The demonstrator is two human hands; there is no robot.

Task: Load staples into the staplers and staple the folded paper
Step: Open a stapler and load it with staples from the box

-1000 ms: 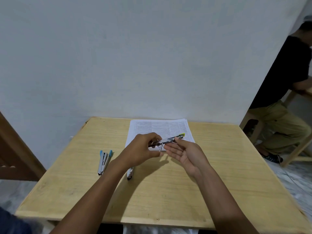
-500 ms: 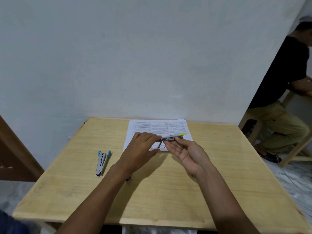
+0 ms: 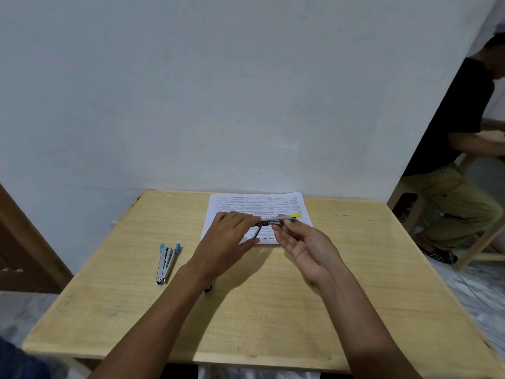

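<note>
A slim metal stapler with a yellow tip (image 3: 278,221) is held opened out above the printed paper (image 3: 257,206), one arm hanging down at its left end. My left hand (image 3: 229,242) pinches that left end from above. My right hand (image 3: 306,247) lies palm up under the stapler, thumb and fingertips on its middle. A second stapler with blue tips (image 3: 166,262) lies opened in a narrow V on the wooden table (image 3: 355,296), left of my left arm. A small dark piece of a third object (image 3: 209,288) peeks out beside my left forearm.
The table stands against a white wall. A person in a black shirt sits on a wooden stool (image 3: 481,242) at the right, off the table. A brown wooden frame (image 3: 24,247) is at the left edge.
The stapler in my hands has shifted slightly away from me over the paper and sits flatter. My left hand now covers most of the object that lay beside my forearm.
</note>
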